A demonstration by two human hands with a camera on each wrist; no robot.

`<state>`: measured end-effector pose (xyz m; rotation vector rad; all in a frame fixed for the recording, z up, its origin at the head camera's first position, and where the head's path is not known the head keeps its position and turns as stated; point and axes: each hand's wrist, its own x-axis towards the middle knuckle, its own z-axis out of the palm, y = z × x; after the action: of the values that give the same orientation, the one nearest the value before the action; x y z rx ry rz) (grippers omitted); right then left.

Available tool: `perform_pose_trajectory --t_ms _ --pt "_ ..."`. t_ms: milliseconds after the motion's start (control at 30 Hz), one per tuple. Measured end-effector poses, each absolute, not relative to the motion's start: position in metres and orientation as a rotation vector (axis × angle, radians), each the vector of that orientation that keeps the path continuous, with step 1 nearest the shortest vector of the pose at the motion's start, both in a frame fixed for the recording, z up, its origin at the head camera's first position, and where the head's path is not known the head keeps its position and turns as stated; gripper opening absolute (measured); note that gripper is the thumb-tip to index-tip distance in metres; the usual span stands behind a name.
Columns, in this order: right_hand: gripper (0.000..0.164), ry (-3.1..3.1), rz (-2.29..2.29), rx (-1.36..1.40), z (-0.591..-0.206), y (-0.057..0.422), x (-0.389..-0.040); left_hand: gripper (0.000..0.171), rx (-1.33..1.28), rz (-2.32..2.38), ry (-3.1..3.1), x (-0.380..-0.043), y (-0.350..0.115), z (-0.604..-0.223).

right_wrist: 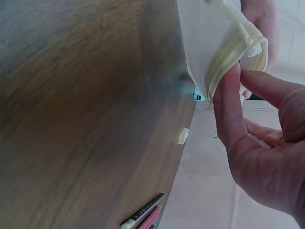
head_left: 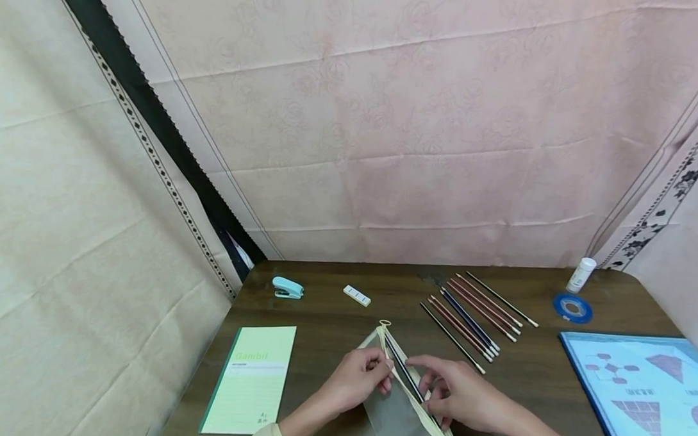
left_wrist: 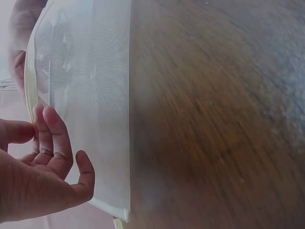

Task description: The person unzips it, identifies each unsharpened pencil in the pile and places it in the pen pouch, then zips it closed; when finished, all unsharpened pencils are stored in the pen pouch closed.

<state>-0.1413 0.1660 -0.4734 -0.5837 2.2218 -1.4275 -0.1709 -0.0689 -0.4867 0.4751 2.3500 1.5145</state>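
Observation:
A pale translucent zipper pouch (head_left: 393, 418) stands at the front of the table with its zipped side parted. Dark pencils (head_left: 402, 368) lie lengthwise inside it. My left hand (head_left: 357, 377) pinches the left edge of the opening between thumb and fingertips; in the left wrist view the cream zipper tape (left_wrist: 30, 83) runs into that grip. At the opposite edge, my right hand (head_left: 467, 397) holds the pouch with bent fingers, thumb and a finger meeting at the opening in the right wrist view. Its fingertips are partly hidden by the zipper tape (right_wrist: 228, 52).
Several pencils (head_left: 473, 310) lie in a row beyond my right hand. A blue tape roll (head_left: 573, 308), glue stick (head_left: 582, 274) and blue folder (head_left: 637, 375) are at the right. A green notebook (head_left: 253, 378), light-blue stapler (head_left: 288, 288) and white eraser (head_left: 357, 295) sit leftward.

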Motion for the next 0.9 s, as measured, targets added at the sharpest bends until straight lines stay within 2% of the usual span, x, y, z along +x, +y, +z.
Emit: perform_pose_trajectory --t_ms 533,900 --pt "0.041 2.385 -1.488 -0.535 -0.461 0.182 -0.146 0.026 0.447 1.523 2.350 -0.169 -0.069 -0.483" --pt "0.032 2.733 -1.390 -0.437 -0.465 0.205 -0.168 0.027 0.436 1.566 2.327 -0.169 -0.071 -0.481"
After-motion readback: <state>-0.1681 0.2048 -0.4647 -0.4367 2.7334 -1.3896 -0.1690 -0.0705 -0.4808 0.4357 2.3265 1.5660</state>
